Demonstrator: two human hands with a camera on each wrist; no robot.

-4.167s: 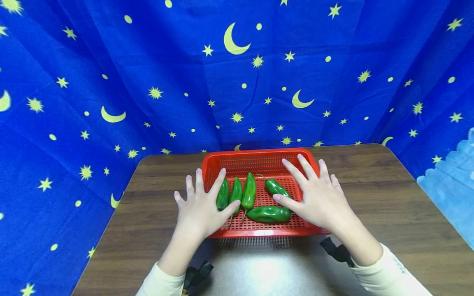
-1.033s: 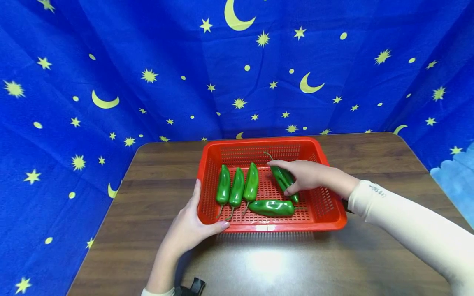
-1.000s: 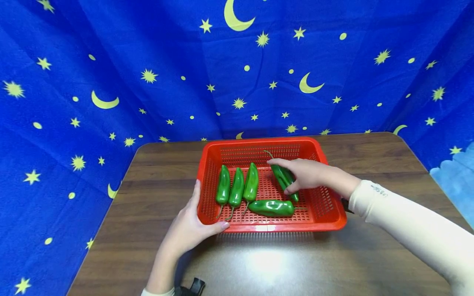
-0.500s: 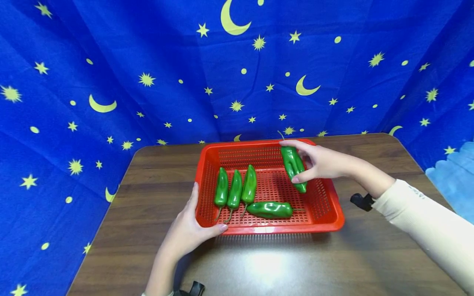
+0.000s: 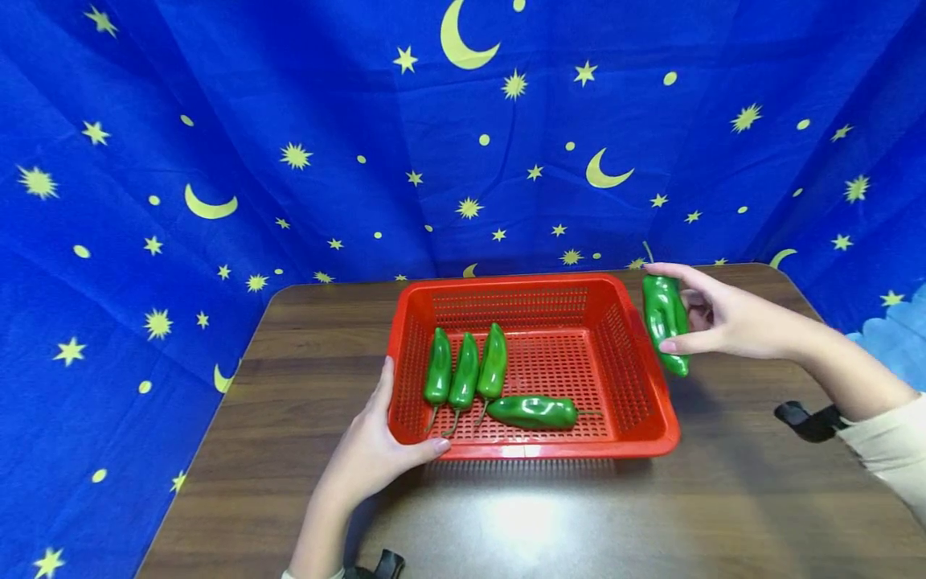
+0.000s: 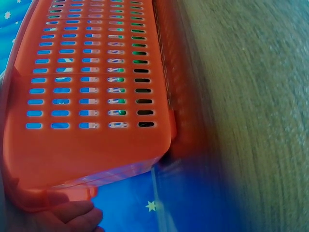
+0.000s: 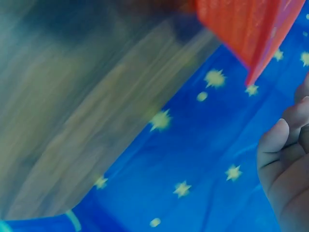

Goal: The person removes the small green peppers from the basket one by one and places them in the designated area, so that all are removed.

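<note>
While the left hand (image 5: 362, 457) grips the near left corner of the red basket (image 5: 521, 448), the head view shows the right hand (image 5: 731, 318) pinching a green pepper (image 5: 660, 305) between thumb and fingers, just beyond the right rim. Four other peppers (image 5: 534, 412) lie inside: three side by side, one crosswise. Left wrist view: bent fingers at the rim, near the slotted wall. Right wrist view: curled fingers, apart from the basket's corner; blue star-patterned cloth (image 7: 188, 164) behind.

A brown, wood-grained table (image 5: 289, 362) with rounded far corners and a white glare on its near part stands before a deep-blue cloth (image 5: 347, 88) printed with yellow moons, stars and dots, with a light-blue, scalloped-edged patch (image 5: 904, 334) at right.
</note>
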